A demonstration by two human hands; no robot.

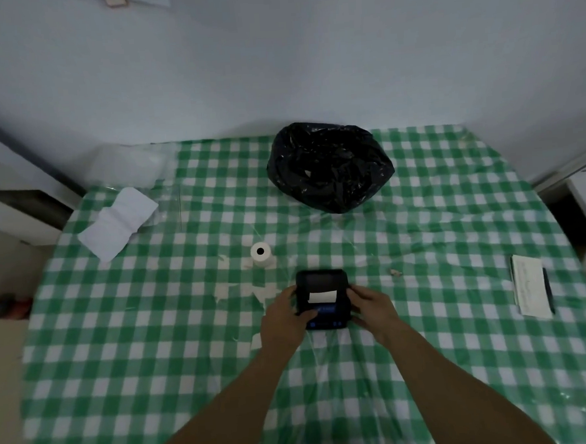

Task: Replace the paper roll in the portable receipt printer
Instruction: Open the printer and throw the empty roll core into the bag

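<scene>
While both hands clasp printer, forearms converge

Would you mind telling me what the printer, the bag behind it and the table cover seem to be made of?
The printer looks like matte black plastic, with a hard, moulded case. The bag seems to be thin glossy plastic film, crinkled with bright glints. The table cover is a green-checked sheet, probably under clear plastic, judging by shiny creases.

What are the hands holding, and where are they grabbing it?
Both hands hold the small black receipt printer on the table: the left hand grips its left side, the right hand its right side. A white paper strip shows on top.
</scene>
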